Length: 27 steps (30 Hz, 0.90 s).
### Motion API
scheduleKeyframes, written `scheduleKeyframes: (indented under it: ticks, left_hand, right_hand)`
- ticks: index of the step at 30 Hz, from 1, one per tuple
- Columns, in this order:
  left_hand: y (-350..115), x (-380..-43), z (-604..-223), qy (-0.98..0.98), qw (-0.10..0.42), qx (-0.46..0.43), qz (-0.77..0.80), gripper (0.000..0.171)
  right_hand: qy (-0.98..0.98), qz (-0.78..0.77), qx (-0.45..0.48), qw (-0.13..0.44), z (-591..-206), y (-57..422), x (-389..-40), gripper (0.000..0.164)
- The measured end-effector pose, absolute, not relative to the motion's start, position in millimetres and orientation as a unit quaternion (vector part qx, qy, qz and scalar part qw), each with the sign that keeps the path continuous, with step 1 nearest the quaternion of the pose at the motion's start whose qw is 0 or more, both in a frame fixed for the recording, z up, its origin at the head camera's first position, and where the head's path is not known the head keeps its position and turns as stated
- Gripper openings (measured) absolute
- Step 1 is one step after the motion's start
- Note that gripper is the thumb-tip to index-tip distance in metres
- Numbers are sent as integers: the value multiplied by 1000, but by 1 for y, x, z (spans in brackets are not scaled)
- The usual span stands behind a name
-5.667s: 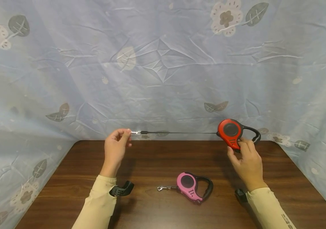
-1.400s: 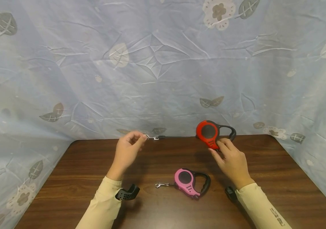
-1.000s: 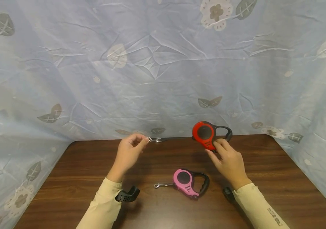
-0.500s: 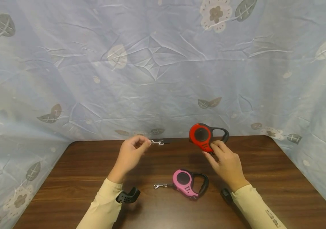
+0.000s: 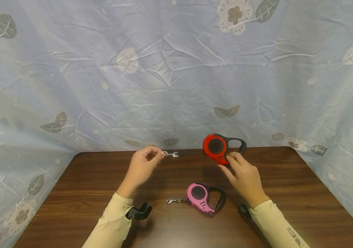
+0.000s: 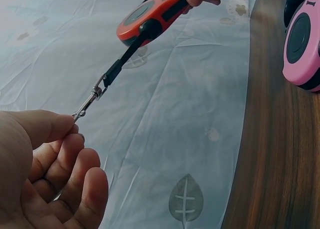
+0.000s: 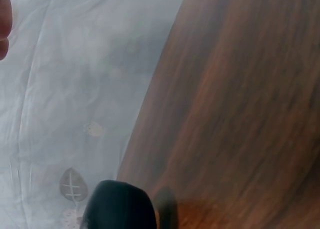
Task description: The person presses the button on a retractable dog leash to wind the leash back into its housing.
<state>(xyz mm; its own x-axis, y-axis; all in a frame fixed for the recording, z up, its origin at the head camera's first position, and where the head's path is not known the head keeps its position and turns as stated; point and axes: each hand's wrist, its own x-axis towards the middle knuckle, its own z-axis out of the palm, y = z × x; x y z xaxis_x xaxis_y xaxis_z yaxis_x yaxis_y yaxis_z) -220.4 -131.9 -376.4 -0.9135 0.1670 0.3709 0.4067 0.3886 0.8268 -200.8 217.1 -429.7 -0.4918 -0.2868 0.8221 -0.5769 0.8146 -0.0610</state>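
Note:
My left hand [image 5: 140, 167] pinches a silver snap hook [image 5: 172, 154] between thumb and forefinger. The hook ends the black strap [image 6: 131, 50] of a red retractable dog leash [image 5: 208, 146], and the left wrist view shows that strap running straight to the case. My right hand [image 5: 245, 175] grips the red leash by its lower body, below the black loop handle [image 5: 242, 148], above the table's far part. Nearer me, a pink retractable leash [image 5: 203, 206] lies on the table, its own snap hook [image 5: 169, 201] pointing left.
The brown wooden table [image 5: 80, 203] ends at a blue-grey floral curtain [image 5: 170, 103], which also runs down both sides. Black wrist bands [image 5: 139, 212] are on both forearms. A dark rounded thing [image 7: 120, 206], its kind unclear, fills the right wrist view's lower edge.
Since the earliest frame, my hands have come closer together and the strap between them has shortened. Over the last second the red leash moved slightly left. The pink leash stays on the table.

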Motion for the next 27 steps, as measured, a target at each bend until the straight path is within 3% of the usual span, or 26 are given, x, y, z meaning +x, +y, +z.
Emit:
scheduleKeyframes:
  ticks: [27]
  left_hand:
    - [-125, -219, -377, -832, 116, -188, -509, 13]
  right_hand:
    - [-840, 165, 276, 438, -429, 212, -201, 54]
